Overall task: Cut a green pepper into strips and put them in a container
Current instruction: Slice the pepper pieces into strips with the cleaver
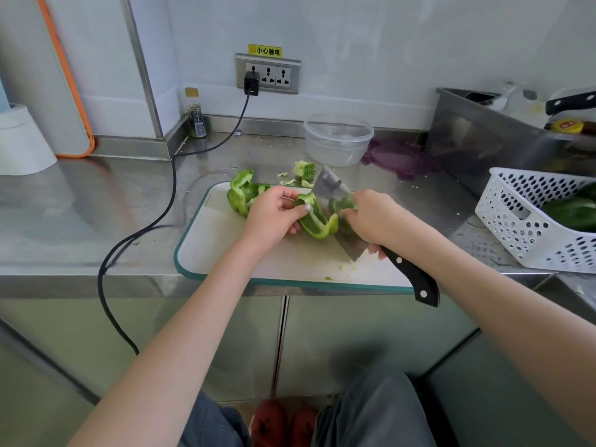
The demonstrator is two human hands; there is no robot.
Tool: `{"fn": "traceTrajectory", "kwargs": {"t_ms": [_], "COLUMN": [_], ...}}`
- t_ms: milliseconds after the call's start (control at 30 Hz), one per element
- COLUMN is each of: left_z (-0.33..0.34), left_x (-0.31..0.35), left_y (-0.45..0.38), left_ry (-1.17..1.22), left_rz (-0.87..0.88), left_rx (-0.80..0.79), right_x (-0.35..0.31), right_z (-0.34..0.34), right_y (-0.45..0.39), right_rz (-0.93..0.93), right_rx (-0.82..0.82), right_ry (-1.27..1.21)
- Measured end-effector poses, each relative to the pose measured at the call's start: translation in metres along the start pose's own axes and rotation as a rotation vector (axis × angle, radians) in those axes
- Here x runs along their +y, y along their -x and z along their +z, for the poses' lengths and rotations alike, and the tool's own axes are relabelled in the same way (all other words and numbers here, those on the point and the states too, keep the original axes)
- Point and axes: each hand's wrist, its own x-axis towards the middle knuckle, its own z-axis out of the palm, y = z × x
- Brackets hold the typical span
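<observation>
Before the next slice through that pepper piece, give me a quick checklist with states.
1. Left hand holds pepper piece steady: ok.
2. Left fingertips away from cleaver blade: cannot tell, very close.
3. Right hand grip on the handle: not ok, it sits at the blade.
4. Piece over cutting board: ok.
5. Clear container open, lid off: ok.

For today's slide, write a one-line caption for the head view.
Left hand holds a green pepper piece on the cutting board while right hand works the cleaver.
</observation>
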Motion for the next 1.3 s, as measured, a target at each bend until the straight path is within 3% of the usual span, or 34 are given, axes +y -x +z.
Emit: {"fn": "traceTrajectory", "kwargs": {"t_ms": [233,300,467,567,733,833,1300], "left_z": [0.002,0.003,0.01,0.009,0.009,0.01,0.012], "left_x": [0.003,0.002,-0.001,-0.002,0.0,0.002,-0.002], "left_y": [0.001,0.001,0.003,0.003,0.006,0.007,0.004], "left_ry": [-0.019,-0.071,-0.266,-0.286,-0.399,-0.462,-0.48], "left_rz": [-0.015,-0.023,0.052,0.075,0.135,0.185,0.159], "left_rx": [-0.018,-0.051,-0.087,-0.084,-0.089,-0.095,-0.058], "right_x": [0.037,0.037,0.035,0.03,0.021,0.018,-0.004], "right_z": [-0.018,-0.028,-0.048,-0.046,-0.032,-0.023,-0.005], "right_y": [-0.002,-0.003,-0.001,0.003,0.011,0.012,0.016], "right_rz": [0.119,0.13,-0.018,-0.033,0.024,0.022,0.016], "right_rx": [0.115,0.17,0.244,0.225,0.109,0.127,0.037], "right_ry": [-0.101,-0.23,-0.16,-0.127,-0.272,-0.343,-0.246]}}
